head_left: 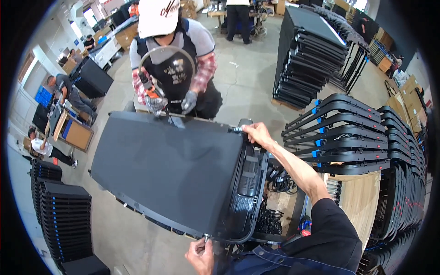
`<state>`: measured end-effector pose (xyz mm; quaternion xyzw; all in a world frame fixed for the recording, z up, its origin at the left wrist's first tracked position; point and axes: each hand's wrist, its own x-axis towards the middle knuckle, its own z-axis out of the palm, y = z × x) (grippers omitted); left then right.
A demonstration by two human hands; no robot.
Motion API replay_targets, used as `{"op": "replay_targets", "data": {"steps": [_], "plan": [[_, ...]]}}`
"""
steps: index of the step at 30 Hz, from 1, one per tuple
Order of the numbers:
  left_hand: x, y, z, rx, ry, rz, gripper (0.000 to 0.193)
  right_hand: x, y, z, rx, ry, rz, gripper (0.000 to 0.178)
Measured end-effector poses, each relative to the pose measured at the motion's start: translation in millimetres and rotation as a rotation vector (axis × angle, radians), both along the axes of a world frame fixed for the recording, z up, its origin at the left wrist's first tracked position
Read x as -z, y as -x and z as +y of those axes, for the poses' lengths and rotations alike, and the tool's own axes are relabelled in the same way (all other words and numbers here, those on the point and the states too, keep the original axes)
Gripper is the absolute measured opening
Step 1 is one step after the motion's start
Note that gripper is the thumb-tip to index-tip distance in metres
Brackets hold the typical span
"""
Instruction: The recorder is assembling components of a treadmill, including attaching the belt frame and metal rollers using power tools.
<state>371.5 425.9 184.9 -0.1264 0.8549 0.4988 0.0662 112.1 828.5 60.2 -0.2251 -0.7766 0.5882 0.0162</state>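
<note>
A flat black treadmill deck with a dark belt lies in front of me. Its right end has an open black housing with parts inside. At the near right corner of the belt, my left hand pinches a small silvery metal piece. My right hand reaches across to the far right corner, its fingers closed on another small silvery metal piece. Across the deck, a co-worker in grey gloves holds an orange and black power screwdriver at the far edge.
Stacked black frames with blue pieces stand at the right, by a wooden board. Coiled black cables lie beside the housing. Tall stacks of black decks stand behind, more at left. Other people work farther off.
</note>
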Motion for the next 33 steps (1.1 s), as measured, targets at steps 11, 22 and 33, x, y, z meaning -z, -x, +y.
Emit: {"op": "replay_targets", "data": {"steps": [11,22,33], "plan": [[93.7,1.0,-1.0,0.141,0.276,0.107,0.017,15.9,7.2,0.5,0.048,-0.081,0.052,0.053],[90.9,11.5,-12.5,0.227,0.249,-0.059,0.018,29.3,-39.6,-10.7,0.179,0.160,0.394,0.036],[137.7,9.9,-78.8,-0.331,-0.696,-0.404,0.058,-24.4,-172.8,-138.4,0.066,0.396,0.152,0.041]]}}
